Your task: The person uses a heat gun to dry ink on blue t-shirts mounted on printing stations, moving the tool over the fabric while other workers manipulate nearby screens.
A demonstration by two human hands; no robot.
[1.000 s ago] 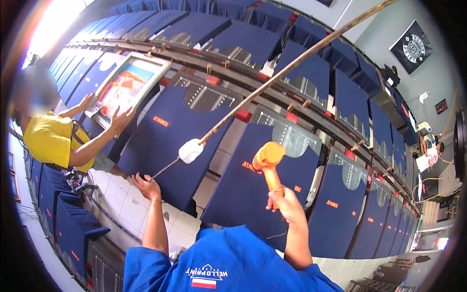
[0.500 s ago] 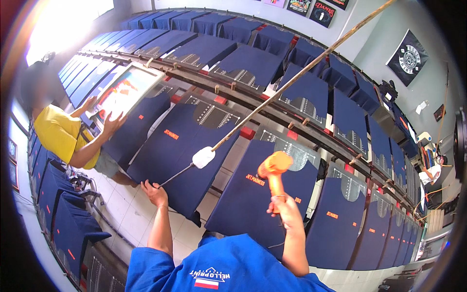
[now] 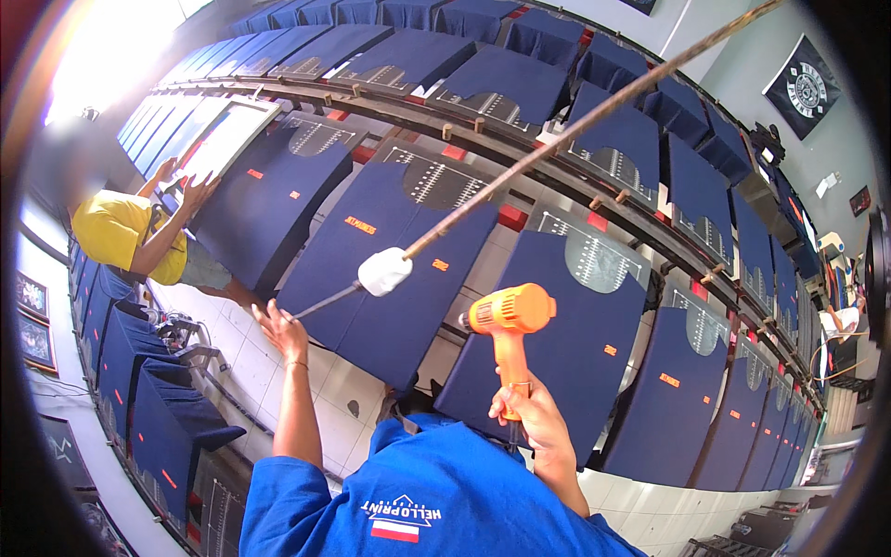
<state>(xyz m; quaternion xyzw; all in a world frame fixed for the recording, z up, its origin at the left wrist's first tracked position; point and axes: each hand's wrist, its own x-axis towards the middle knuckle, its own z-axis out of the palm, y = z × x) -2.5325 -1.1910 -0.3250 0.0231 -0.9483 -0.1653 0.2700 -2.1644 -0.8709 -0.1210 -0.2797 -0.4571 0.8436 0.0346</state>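
- Two hands were busy over the long bench (image 3: 557, 218): my right hand (image 3: 531, 418) was closed tight round the grip of the orange heat gun (image 3: 509, 320), its muzzle pointing left at the navy shirt (image 3: 394, 246) just beside it.
- My left hand (image 3: 278, 325) was pinched shut on the thin metal end of a long stick (image 3: 575, 125), whose white padded tip (image 3: 384, 272) rested on that same shirt, left of the gun.
- Many navy shirts along the bench, left and right of the gun, already carried white and orange prints; I judged the printing mostly laid down, with drying of each piece going on.
- Far left of the gun, a person in a yellow top (image 3: 116, 232) pressed a framed screen (image 3: 227, 139) onto another shirt.
- Room was tight: shirts lay edge to edge, wooden pegs stuck up along the bench's rail, and the stick crossed above them; open tiled floor (image 3: 316, 390) lay only below the shirt edges, near my arms.
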